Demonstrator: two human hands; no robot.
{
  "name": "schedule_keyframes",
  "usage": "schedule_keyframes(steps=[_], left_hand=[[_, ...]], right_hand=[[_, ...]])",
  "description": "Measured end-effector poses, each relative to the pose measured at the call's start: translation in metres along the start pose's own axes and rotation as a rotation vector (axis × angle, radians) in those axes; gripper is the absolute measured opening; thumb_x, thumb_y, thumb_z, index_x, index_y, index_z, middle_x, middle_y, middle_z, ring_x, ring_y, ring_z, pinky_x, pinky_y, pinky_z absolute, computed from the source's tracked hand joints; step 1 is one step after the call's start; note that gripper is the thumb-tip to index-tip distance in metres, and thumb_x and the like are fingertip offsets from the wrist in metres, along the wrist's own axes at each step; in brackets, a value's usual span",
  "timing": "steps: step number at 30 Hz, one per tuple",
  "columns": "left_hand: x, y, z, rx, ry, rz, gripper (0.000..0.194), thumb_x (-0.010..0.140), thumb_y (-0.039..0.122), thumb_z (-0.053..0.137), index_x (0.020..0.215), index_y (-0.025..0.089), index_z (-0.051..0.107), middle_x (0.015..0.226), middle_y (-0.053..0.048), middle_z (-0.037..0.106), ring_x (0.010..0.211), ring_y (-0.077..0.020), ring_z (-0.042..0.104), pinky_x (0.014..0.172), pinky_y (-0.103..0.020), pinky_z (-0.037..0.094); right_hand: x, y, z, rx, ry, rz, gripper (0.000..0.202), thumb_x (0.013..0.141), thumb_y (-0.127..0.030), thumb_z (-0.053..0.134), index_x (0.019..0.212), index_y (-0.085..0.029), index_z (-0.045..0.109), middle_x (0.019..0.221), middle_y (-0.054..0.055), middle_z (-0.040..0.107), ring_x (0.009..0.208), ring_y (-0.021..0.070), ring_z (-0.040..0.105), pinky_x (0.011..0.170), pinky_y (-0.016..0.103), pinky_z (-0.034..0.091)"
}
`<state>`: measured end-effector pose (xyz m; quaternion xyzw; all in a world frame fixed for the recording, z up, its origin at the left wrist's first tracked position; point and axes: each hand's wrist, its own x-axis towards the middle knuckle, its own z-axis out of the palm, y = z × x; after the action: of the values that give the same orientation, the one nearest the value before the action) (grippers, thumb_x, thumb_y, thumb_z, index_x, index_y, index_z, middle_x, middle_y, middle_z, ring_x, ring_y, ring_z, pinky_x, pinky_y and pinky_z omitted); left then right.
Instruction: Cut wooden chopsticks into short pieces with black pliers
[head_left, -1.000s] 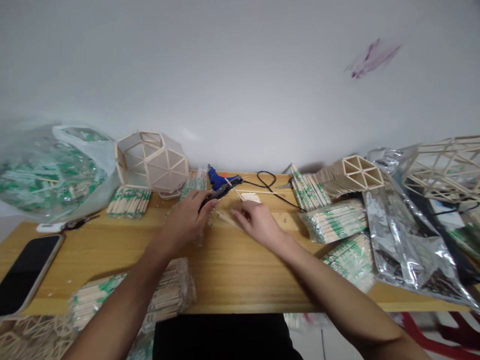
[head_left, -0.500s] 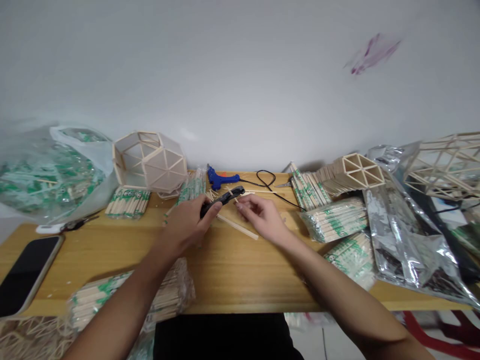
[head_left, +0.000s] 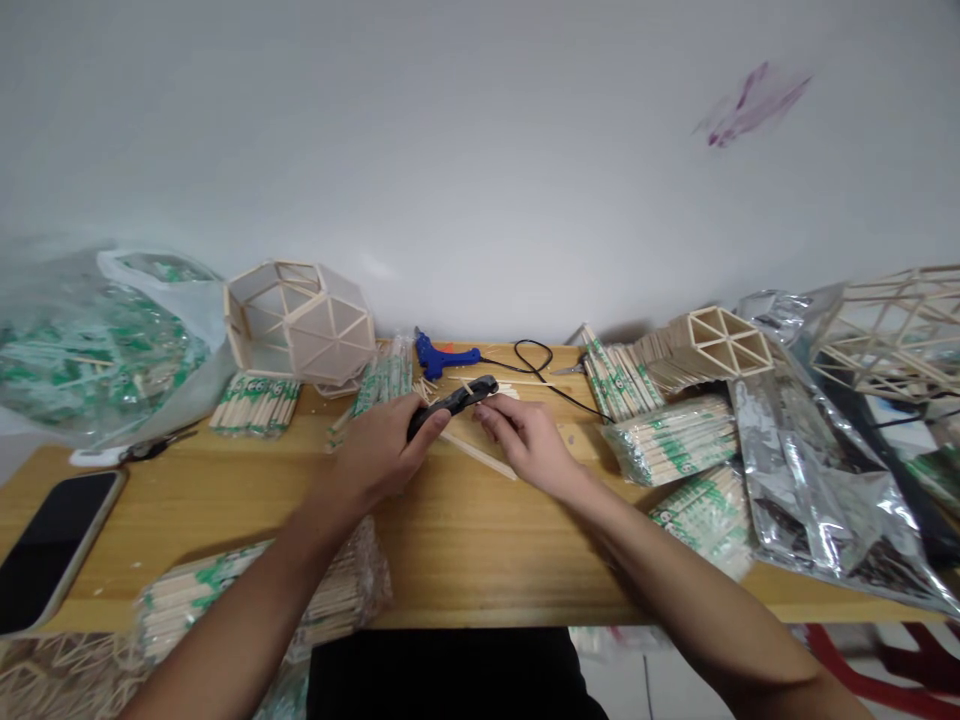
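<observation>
My left hand (head_left: 386, 440) is wrapped round a pair of black pliers (head_left: 454, 403), whose head points right and away from me. Close beside that head, my right hand (head_left: 523, 436) pinches the end of a thin wooden stick (head_left: 466, 386) that crosses the jaws; the fingertips hide most of it. Below the hands, loose pale wooden sticks (head_left: 480, 457) lie slantwise on the wooden table (head_left: 510, 560). Behind them rests a blue glue gun (head_left: 446, 357) with a black cord.
Wrapped stick bundles lie at right (head_left: 675, 440) and front left (head_left: 202, 595). A wooden lattice frame (head_left: 330, 330) stands back left by a bag of wrappers (head_left: 112, 340). Stacked hexagon frames (head_left: 724, 342) and a silver bag (head_left: 825, 490) are right; a phone (head_left: 56, 550) lies left.
The pliers and my left hand have shifted slightly right. My right hand has moved a little the same way, and less of the pinched stick shows beside its fingertips.
</observation>
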<state>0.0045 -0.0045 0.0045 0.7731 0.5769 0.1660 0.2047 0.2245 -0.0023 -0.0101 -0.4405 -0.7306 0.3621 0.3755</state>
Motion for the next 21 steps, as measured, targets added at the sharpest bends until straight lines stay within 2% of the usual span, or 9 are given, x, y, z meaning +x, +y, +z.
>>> schedule_keyframes(steps=[6,14,21], left_hand=[[-0.002,0.002,0.0,-0.032,0.004,0.007,0.048,0.101,0.061,0.033,0.083,0.022,0.054,0.077,-0.003,0.063,0.071,-0.0217,0.055,0.066,-0.033,0.031],[-0.002,0.002,-0.002,-0.059,0.001,0.023,0.048,0.101,0.06,0.033,0.084,0.021,0.055,0.077,-0.003,0.062,0.071,-0.0214,0.055,0.066,-0.033,0.031],[-0.003,0.001,-0.002,-0.09,0.026,0.072,0.046,0.101,0.059,0.035,0.082,0.021,0.053,0.079,-0.004,0.063,0.071,-0.0208,0.055,0.066,-0.033,0.034]], right_hand=[[0.001,-0.002,-0.006,0.123,-0.055,0.033,0.034,0.104,-0.04,0.051,0.078,-0.019,0.059,0.065,-0.002,0.05,0.06,0.014,0.044,0.057,0.026,0.034],[0.002,-0.006,-0.01,0.253,-0.117,0.085,0.046,0.1,-0.055,0.054,0.071,-0.019,0.055,0.064,-0.002,0.046,0.06,0.0136,0.041,0.056,0.027,0.031],[0.003,-0.013,-0.011,0.433,-0.171,0.116,0.05,0.097,-0.062,0.059,0.073,-0.018,0.059,0.06,-0.003,0.046,0.056,0.012,0.04,0.054,0.026,0.03]])
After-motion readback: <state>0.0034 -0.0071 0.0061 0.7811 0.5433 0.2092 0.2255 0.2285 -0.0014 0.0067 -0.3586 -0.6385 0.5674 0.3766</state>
